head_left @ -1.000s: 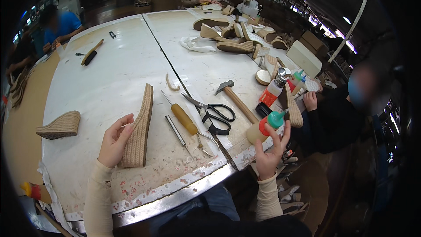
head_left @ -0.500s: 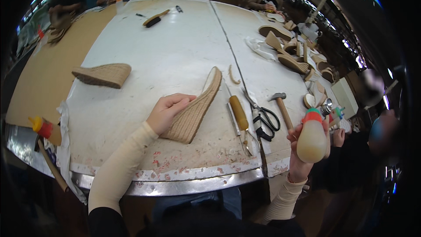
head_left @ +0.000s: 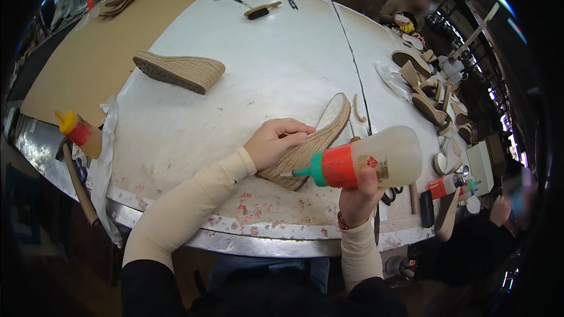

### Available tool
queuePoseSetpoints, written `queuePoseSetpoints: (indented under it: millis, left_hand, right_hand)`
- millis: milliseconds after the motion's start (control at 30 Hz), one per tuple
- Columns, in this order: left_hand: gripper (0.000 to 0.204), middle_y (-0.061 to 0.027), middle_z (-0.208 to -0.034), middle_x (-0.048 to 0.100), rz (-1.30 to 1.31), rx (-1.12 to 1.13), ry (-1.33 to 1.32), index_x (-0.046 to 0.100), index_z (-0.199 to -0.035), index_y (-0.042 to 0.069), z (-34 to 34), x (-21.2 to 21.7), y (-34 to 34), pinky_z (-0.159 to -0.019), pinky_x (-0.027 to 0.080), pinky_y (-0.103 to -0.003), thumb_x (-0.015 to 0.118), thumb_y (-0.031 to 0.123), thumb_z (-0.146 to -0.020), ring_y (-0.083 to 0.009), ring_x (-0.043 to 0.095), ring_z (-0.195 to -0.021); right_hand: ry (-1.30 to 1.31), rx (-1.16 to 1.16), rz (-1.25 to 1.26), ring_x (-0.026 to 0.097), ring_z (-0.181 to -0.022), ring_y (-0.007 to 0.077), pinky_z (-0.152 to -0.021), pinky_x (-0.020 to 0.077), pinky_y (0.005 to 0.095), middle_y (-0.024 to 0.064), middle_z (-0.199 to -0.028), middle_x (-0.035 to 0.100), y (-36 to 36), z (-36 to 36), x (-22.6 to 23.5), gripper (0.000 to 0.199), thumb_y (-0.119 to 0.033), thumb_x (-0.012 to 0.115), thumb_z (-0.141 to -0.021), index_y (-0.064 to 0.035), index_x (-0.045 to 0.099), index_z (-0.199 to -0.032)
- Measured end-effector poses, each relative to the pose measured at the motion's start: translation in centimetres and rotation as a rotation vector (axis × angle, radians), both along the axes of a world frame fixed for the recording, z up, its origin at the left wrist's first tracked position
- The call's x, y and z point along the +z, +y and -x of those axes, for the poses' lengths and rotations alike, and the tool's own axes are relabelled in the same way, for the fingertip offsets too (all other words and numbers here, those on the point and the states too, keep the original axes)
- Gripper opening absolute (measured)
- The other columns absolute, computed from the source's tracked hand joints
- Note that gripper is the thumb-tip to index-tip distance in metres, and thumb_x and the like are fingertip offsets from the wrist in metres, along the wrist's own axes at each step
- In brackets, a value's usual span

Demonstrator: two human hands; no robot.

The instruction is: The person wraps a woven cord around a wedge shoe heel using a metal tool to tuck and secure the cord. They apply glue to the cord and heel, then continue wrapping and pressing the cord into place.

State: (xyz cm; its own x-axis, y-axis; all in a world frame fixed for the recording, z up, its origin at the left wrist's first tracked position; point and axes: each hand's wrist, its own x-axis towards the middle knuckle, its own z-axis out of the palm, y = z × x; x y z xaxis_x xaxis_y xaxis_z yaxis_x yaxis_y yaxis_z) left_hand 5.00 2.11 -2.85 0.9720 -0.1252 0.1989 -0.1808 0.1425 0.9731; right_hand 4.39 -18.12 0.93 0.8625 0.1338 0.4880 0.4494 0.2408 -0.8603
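My left hand (head_left: 281, 140) grips a rope-covered wedge sole (head_left: 320, 144), thumb and fingers over its upper edge. The sole stands tilted on the white table, toe end pointing away to the right. My right hand (head_left: 361, 196) is closed round a squeeze bottle (head_left: 390, 155) with a red band, a green cap and pale contents. Held sideways, its nozzle points left at the thick heel end of the sole. Whether the tip touches the woven side, I cannot tell. A second wedge sole (head_left: 182, 72) lies farther left on the table.
A brush (head_left: 261, 9) lies at the back. Another glue bottle (head_left: 82, 133) and a wooden-handled tool (head_left: 80, 185) sit at the left edge. Shoe parts (head_left: 432, 105) are heaped at right, near another person's hand (head_left: 500, 210). Scissors are mostly hidden behind my right hand.
My right hand has brought the bottle leftward from the right side and tipped it from upside down to sideways, nozzle at the sole. The view has shifted; my left hand keeps its grip.
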Motion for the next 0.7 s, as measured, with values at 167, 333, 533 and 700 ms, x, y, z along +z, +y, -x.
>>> queuePoseSetpoints:
  millis: [167, 333, 533, 700]
  left_hand:
    - [0.026, -0.0082, -0.104, 0.067, 0.044, 0.041, -0.021, 0.068, -0.111, -0.002, -0.1, -0.3, -0.3, -0.084, 0.049, -0.027, 0.058, 0.011, -0.092, -0.0120, 0.061, -0.092]
    - [0.027, -0.0088, -0.109, 0.065, -0.008, 0.013, 0.008, 0.066, -0.115, -0.001, -0.1, -0.3, -0.1, -0.092, 0.046, -0.028, 0.056, 0.012, -0.094, -0.0138, 0.060, -0.101]
    - [0.028, -0.0089, -0.109, 0.065, -0.022, 0.026, 0.002, 0.067, -0.115, -0.001, -0.1, -0.2, -0.2, -0.092, 0.046, -0.028, 0.056, 0.013, -0.093, -0.0138, 0.060, -0.101]
    - [0.027, -0.0093, -0.108, 0.066, -0.043, 0.044, -0.017, 0.067, -0.114, -0.001, -0.1, -0.2, -0.2, -0.091, 0.046, -0.029, 0.056, 0.012, -0.093, -0.0141, 0.060, -0.099]
  right_hand:
    - [-0.077, -0.051, 0.054, 0.059, -0.107, 0.0268, -0.090, 0.0534, 0.0431, 0.0144, -0.119, 0.055, 0.9, 0.9, -0.7, 0.062, -0.033, 0.068, -0.084, -0.0024, 0.041, -0.131]
    - [-0.093, -0.099, 0.031, 0.059, -0.108, 0.0281, -0.090, 0.0535, 0.0442, 0.0152, -0.122, 0.053, 1.2, 0.9, -1.1, 0.065, -0.033, 0.069, -0.083, -0.0034, 0.040, -0.133]
    - [-0.029, -0.035, 0.000, 0.055, -0.108, 0.0213, -0.094, 0.0470, 0.0357, 0.0111, -0.125, 0.053, 0.8, 1.2, -1.1, 0.071, -0.026, 0.076, -0.080, -0.0010, 0.041, -0.136]
    - [-0.105, -0.069, 0.079, 0.058, -0.109, 0.0274, -0.091, 0.0516, 0.0423, 0.0143, -0.123, 0.053, 0.8, 1.0, -1.2, 0.065, -0.029, 0.069, -0.085, -0.0012, 0.039, -0.135]
